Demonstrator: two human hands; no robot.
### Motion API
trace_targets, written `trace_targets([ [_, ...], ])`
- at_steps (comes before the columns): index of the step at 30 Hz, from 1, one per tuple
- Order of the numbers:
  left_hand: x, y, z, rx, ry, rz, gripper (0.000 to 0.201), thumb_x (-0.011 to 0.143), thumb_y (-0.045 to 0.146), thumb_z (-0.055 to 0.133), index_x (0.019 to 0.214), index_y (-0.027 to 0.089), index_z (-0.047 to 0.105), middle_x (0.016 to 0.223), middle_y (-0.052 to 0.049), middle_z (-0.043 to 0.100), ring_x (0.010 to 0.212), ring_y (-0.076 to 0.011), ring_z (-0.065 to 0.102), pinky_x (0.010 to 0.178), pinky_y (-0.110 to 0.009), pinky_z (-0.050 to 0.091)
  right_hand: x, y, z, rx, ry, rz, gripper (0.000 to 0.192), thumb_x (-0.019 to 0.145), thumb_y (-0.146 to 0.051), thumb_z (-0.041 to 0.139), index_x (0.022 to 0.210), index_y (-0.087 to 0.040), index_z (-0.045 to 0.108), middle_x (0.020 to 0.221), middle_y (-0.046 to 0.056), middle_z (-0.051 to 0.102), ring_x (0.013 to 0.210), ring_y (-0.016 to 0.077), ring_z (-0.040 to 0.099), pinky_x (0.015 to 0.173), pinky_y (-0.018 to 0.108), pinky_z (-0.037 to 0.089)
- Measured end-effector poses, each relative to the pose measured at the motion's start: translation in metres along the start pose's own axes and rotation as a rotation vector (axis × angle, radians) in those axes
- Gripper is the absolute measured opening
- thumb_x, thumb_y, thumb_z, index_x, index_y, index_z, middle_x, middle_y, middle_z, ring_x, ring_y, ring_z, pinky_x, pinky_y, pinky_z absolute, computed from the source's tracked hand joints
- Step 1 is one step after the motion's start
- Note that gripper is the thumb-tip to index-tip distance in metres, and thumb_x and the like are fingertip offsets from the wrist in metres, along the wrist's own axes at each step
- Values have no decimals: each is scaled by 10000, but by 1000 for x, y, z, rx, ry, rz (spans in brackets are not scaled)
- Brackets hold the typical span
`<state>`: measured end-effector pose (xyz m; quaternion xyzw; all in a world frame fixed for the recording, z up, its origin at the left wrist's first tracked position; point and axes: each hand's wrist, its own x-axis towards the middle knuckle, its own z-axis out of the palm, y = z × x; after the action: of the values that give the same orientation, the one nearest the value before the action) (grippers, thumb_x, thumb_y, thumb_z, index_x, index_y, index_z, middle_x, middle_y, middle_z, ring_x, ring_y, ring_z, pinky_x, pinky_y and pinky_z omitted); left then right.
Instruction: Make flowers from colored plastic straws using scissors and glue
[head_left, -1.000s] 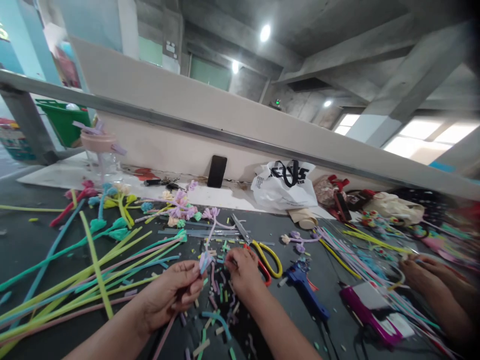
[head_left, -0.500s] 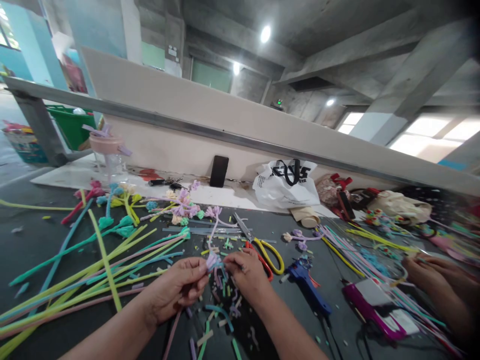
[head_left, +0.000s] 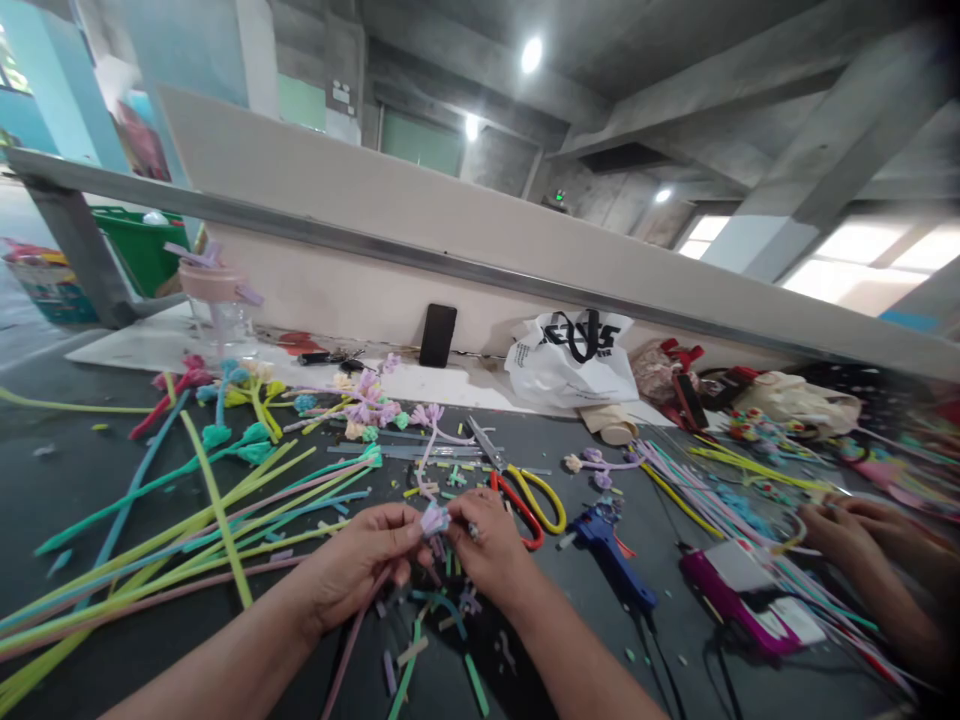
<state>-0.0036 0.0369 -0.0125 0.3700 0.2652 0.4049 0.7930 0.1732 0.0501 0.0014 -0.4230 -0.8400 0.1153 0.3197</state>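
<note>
- Since a second ago my two hands have drawn together, and the lilac flower head has come from the tip of my left fingers to sit pinched between both hands.
- Head view: my left hand (head_left: 358, 566) is closed, thumb and forefinger nipping the lilac flower head (head_left: 434, 518), with its pink stem (head_left: 352, 640) trailing down toward 7 o'clock.
- My right hand (head_left: 487, 545) is closed too, its fingertips touching the flower head from 3 o'clock.
- The scissors (head_left: 525, 495) lie just beside my right hand at 1 o'clock, and the blue glue gun (head_left: 613, 560) at 3 o'clock.
- Long straws (head_left: 187, 540) spread at 9 o'clock of my left hand.
- Another person's hands (head_left: 862, 530) work well apart at 3 o'clock.
</note>
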Motion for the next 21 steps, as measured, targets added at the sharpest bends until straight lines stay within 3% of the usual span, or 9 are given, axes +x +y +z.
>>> trace_targets([
  [5,1,-3,-3,-63,2,13,137,740,225,628,721,89,618,655,-39,600,542,-48,515,522,-127,397,1,-3,-5,156,-15,101,56,758,-190,560,707,-183,580,653,3,569,668,146,502,649,257,373],
  [11,-1,0,-3,-97,85,29,120,706,202,662,685,93,616,645,-40,606,571,-68,544,574,-147,447,1,6,-8,522,-70,276,65,727,-176,576,786,-176,602,712,-4,558,698,131,519,662,243,409],
  [14,-1,2,-3,-103,102,31,117,694,193,674,693,85,626,654,-39,604,569,-64,541,567,-140,453,-1,10,-6,789,-2,389,131,684,-130,567,797,-198,565,667,-39,486,621,104,501,607,221,425],
  [17,-2,2,-3,-112,95,23,112,698,189,671,692,87,626,655,-35,604,570,-60,544,565,-134,453,-2,10,-6,1029,52,405,186,635,-80,544,766,-213,550,707,-49,456,544,73,483,540,201,435],
  [21,-2,3,-1,-114,90,23,121,685,195,683,683,89,624,649,-34,606,566,-61,545,552,-132,447,0,10,-9,957,-28,356,295,634,-63,492,856,-214,616,963,7,526,560,64,473,517,210,467],
])
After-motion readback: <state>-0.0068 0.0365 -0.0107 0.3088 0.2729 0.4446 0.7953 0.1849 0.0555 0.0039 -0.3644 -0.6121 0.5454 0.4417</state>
